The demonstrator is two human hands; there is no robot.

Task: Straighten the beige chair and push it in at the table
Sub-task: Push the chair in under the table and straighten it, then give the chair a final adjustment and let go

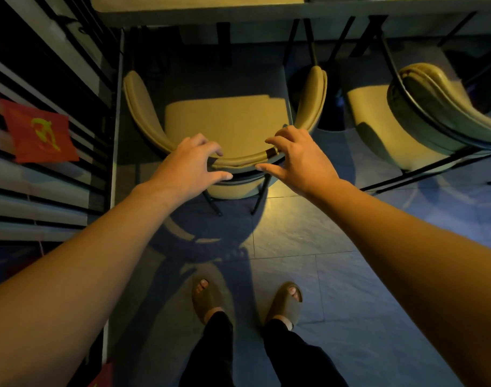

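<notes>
The beige chair [227, 121] stands in front of me with its curved backrest toward me and its seat facing the table [199, 15] at the top of the view. The seat's front lies in the table's shadow. My left hand [188, 160] is at the left part of the backrest's top rail, fingers spread and bent over it, thumb on the outer side. At the right part of the rail my right hand [294, 155] has spread fingers above and its thumb below. Neither hand is clamped on the rail.
A second beige chair [423, 113] stands close on the right, turned at an angle. A slatted wall with a red flag [40, 132] runs along the left. Black table legs [223, 43] stand ahead of the seat. My sandalled feet [244, 303] are on the tiled floor behind the chair.
</notes>
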